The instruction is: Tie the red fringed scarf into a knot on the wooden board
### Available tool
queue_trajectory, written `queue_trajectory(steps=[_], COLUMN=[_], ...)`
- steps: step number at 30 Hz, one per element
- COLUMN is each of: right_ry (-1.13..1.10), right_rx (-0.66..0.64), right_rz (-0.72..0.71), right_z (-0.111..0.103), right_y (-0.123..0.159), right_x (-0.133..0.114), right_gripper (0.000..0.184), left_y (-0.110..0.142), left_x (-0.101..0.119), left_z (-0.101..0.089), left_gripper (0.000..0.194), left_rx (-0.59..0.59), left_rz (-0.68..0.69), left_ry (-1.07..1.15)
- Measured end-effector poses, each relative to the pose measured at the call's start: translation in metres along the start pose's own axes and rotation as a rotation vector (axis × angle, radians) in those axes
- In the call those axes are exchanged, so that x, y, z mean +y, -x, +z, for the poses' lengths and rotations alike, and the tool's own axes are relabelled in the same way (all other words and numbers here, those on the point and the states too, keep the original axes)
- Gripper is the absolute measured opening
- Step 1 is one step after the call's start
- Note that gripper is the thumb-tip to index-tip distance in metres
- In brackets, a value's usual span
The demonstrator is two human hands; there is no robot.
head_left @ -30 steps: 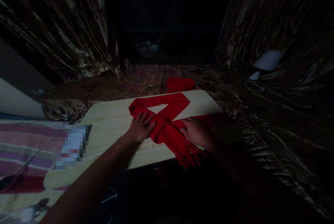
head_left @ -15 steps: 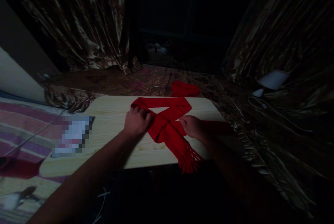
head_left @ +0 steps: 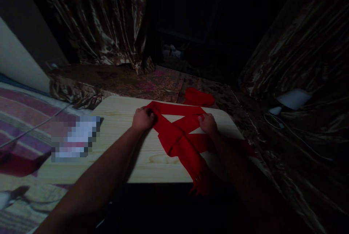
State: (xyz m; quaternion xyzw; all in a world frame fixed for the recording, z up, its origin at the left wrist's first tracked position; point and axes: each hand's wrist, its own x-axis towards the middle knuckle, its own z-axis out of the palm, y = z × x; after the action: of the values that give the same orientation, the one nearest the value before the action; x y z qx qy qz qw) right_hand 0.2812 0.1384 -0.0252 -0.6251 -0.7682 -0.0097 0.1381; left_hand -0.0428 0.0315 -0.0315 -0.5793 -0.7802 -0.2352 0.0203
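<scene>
A red fringed scarf [head_left: 171,130] lies crossed in a loop on a pale wooden board [head_left: 114,154]. One fringed end hangs over the board's near edge; another stretch runs off to the right, partly behind my right forearm. My left hand [head_left: 144,118] is closed on the loop's left corner, fingers curled over the cloth. At the loop's right corner, my right hand [head_left: 208,123] pinches the scarf between thumb and fingers. A second red cloth bundle [head_left: 199,96] rests just past the board's far edge; its kind is unclear in the dim light.
To the left is a striped bed cover [head_left: 24,114] with a white cable across it. A blurred-out flat item [head_left: 79,137] lies on the board's left side. A small white lamp [head_left: 294,98] with its cord is at right. Patterned curtains [head_left: 109,27] hang behind.
My left hand went from lying flat to gripping the loop's left corner. My right hand moved away from me, up to the right corner, and closed on it. The view tilted.
</scene>
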Motion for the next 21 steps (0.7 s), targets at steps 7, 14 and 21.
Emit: queue_trajectory(steps=[7, 14, 21], right_ry=[-0.241, 0.028, 0.073], right_rx=[0.342, 0.102, 0.147], right_rz=[-0.206, -0.255, -0.36], right_z=[-0.009, -0.028, -0.032], right_y=[-0.005, 0.002, 0.037], right_x=[0.001, 0.009, -0.027], right_gripper=[0.045, 0.045, 0.035], left_y=[0.001, 0.003, 0.007], left_x=[0.0, 0.001, -0.002], left_z=[-0.005, -0.006, -0.006], left_gripper=[0.033, 0.034, 0.035], left_rx=[0.028, 0.003, 0.08], left_rz=[-0.143, -0.165, -0.165], left_ry=[0.079, 0.053, 0.062])
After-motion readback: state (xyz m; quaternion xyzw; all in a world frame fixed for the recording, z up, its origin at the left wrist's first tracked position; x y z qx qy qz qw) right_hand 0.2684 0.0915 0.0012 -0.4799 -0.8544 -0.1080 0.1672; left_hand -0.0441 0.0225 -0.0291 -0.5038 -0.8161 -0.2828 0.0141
